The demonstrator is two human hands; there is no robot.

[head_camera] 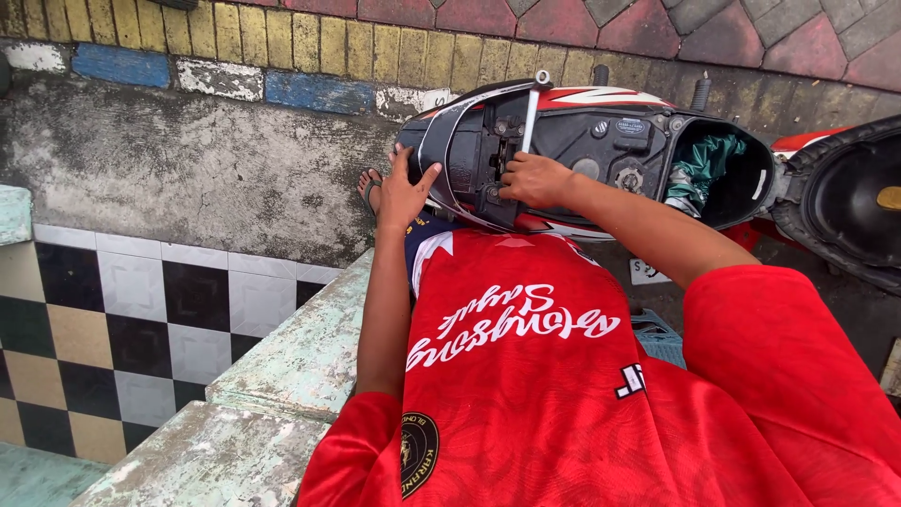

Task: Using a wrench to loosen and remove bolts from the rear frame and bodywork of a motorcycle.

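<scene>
My right hand (533,180) covers the lower end of the silver tool (531,115), so can't tell what its tip sits on. My left hand (405,192) hides part of the scooter's rear edge (441,141). My shirt (563,376) blocks the scooter's near side and most of a white plate (646,272). The green cloth (706,161) in the storage bin (741,178) is partly in shadow. The seat (849,202) is cut off at the right edge.

Silver T-wrench (531,113) upright in red scooter's (601,141) open black underseat bay.

Hands (405,192) on scooter (601,150), perhaps tool-gripping.
</scene>
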